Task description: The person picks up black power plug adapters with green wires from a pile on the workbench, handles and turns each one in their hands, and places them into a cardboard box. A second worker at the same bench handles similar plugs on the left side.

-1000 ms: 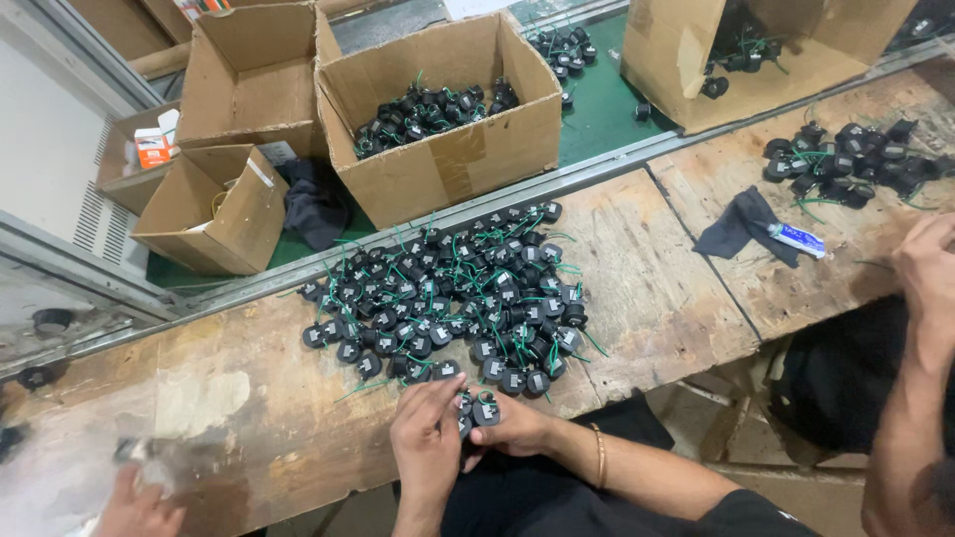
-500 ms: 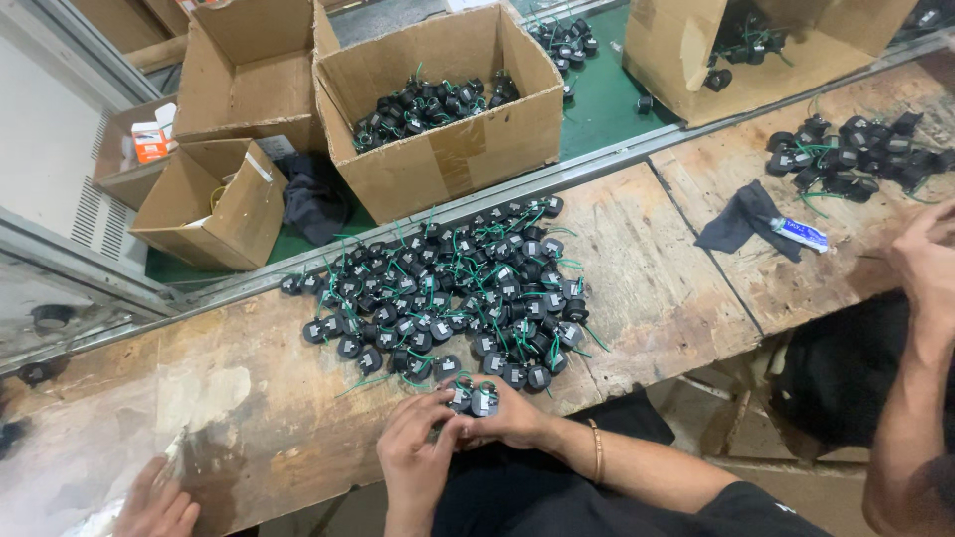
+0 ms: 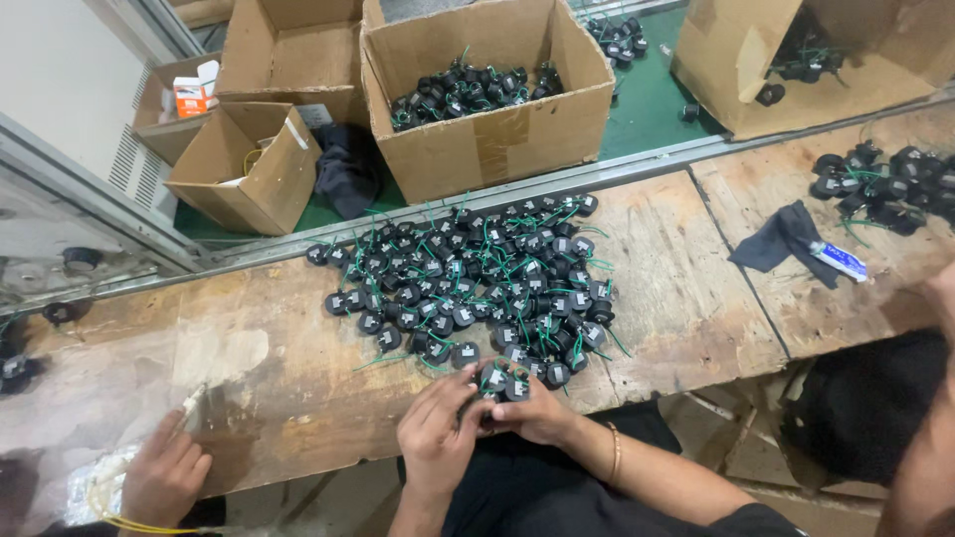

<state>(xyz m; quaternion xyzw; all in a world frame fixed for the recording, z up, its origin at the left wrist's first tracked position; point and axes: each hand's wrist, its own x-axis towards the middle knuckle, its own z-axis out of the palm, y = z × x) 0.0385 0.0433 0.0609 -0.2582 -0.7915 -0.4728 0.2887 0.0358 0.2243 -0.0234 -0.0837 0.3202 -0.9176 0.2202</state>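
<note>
A heap of small round black parts with green wires (image 3: 468, 278) covers the middle of the worn wooden bench (image 3: 676, 288). At the bench's front edge, just below the heap, my left hand (image 3: 436, 438) and my right hand (image 3: 542, 416) are pressed together around a few of these black parts (image 3: 502, 383). Fingers of both hands close on the small cluster. A thin bracelet sits on my right wrist.
An open cardboard box of the same parts (image 3: 487, 94) stands behind the bench, with smaller boxes (image 3: 244, 164) to its left and another box (image 3: 796, 60) at the right. A second pile (image 3: 880, 184) and a dark cloth (image 3: 786, 239) lie right. Another person's hand (image 3: 164, 477) rests bottom left.
My hands stay together at the front edge, working the same small cluster. The other person's hand at the bottom left has come further into view.
</note>
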